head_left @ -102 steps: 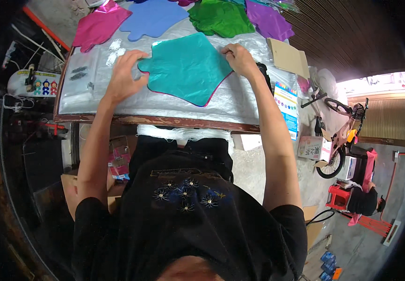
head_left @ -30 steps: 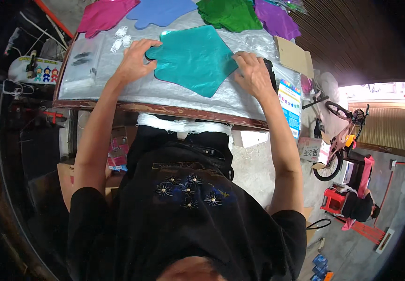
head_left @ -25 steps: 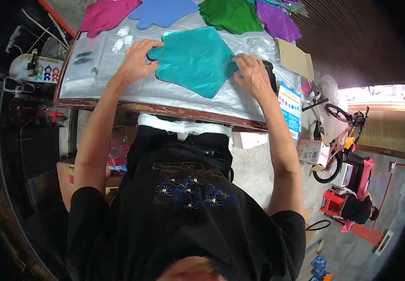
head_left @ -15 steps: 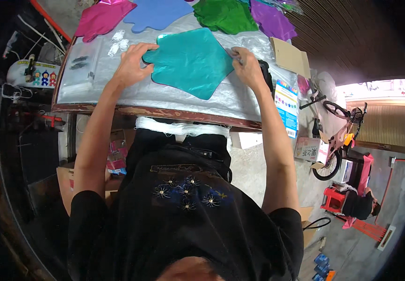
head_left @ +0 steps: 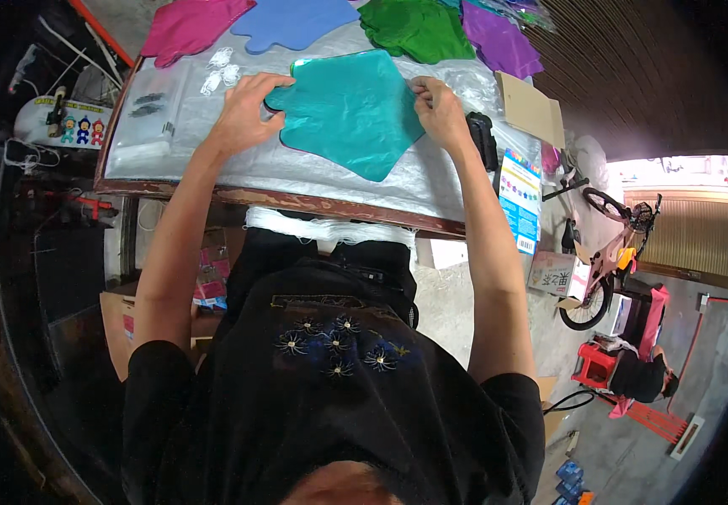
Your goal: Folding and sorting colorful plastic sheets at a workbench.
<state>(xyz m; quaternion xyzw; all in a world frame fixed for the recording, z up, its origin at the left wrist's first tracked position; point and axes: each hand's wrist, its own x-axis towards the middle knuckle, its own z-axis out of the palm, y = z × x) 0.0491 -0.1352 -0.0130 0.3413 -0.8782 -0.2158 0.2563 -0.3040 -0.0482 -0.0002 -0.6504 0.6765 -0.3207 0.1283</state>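
While the left hand [head_left: 249, 114] spreads thumb and fingers around the rounded tab at the left end of a teal foil sheet [head_left: 351, 114], the right hand [head_left: 438, 109] bunches its fingertips at the sheet's right corner (whether they pinch the edge, I cannot tell). The sheet lies flat on a plastic-covered table [head_left: 322, 203], between the hands and near the front rim. To its left, a clear plastic pouch [head_left: 149, 135] contains small dark pieces [head_left: 147, 109], with white bundles [head_left: 221, 71] just beside it. Magenta [head_left: 196, 29], periwinkle [head_left: 292, 23], green [head_left: 414, 32] and purple foil pieces [head_left: 499, 38] line the far side. By the right forearm, a blue-and-white printed card [head_left: 519, 202] shows a row of coloured shapes, small text and a barcode. A pale board [head_left: 65, 124] left of the table bears lettering above three cartoon figures. On the floor to the right, a carton [head_left: 553, 273] with large dark characters stands near a bicycle [head_left: 612, 252]; its contents are hidden. Another cardboard box [head_left: 118, 324], with a pink label, sits beside the left forearm.
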